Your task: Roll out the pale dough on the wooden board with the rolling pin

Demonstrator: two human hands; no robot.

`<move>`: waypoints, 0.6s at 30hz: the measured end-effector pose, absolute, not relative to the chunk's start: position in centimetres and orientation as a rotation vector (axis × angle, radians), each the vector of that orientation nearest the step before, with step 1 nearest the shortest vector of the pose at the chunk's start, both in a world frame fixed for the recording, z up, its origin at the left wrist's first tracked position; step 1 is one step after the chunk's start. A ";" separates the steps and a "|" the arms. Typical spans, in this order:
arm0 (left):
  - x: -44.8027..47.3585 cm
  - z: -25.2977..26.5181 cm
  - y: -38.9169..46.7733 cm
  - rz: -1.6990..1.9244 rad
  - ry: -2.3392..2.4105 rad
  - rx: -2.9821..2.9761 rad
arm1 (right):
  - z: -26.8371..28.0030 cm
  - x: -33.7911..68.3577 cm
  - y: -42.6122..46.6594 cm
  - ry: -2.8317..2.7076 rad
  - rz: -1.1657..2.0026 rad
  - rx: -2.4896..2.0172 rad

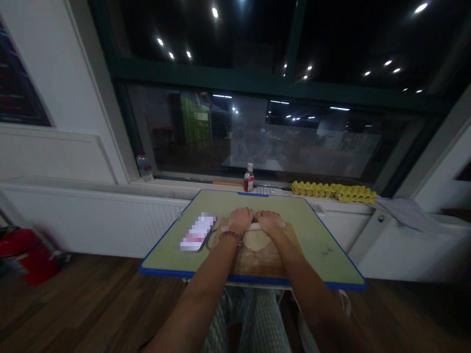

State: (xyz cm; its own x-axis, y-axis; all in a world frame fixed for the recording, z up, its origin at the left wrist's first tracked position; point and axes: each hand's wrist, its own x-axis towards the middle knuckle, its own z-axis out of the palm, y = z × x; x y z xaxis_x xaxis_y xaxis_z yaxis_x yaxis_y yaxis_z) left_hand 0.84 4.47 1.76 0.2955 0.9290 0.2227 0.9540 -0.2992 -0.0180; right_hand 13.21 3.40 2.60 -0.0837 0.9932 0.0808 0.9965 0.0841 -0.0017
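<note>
A pale flat piece of dough [256,240] lies on a wooden board [257,260] on a green table with a blue edge [316,240]. A light rolling pin [256,227] lies across the far side of the dough. My left hand [241,218] and my right hand [270,219] rest side by side on top of the pin, fingers curled over it. A beaded bracelet circles my left wrist.
A phone-like flat object [197,233] lies on the table left of the board. On the windowsill behind stand a small red bottle [249,178], a yellow egg tray [333,191] and a clear water bottle [144,167]. A red object [25,255] sits on the floor at left.
</note>
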 end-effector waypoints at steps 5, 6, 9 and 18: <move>0.8 1.8 2.7 -0.249 -1.651 -2.456 | 2.4 13.5 2.5 -2.307 -0.095 -2.066; 0.8 1.9 2.3 -0.251 -1.624 -2.461 | 2.4 13.6 2.2 -2.314 -0.103 -2.057; 0.8 2.2 1.3 -0.258 -1.602 -2.454 | 2.3 14.0 1.6 -2.332 -0.128 -2.026; 1.1 2.3 1.9 -0.293 -1.737 -2.465 | 2.3 13.7 2.0 -2.317 -0.211 -2.028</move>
State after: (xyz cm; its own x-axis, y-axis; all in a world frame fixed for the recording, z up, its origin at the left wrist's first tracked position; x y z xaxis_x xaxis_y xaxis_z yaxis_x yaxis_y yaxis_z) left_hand 1.11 1.95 2.34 0.3260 0.9192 0.2208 0.9408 -0.3384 0.0197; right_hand 13.70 1.99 2.34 -0.1354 0.9820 0.1314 0.9896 0.1275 0.0664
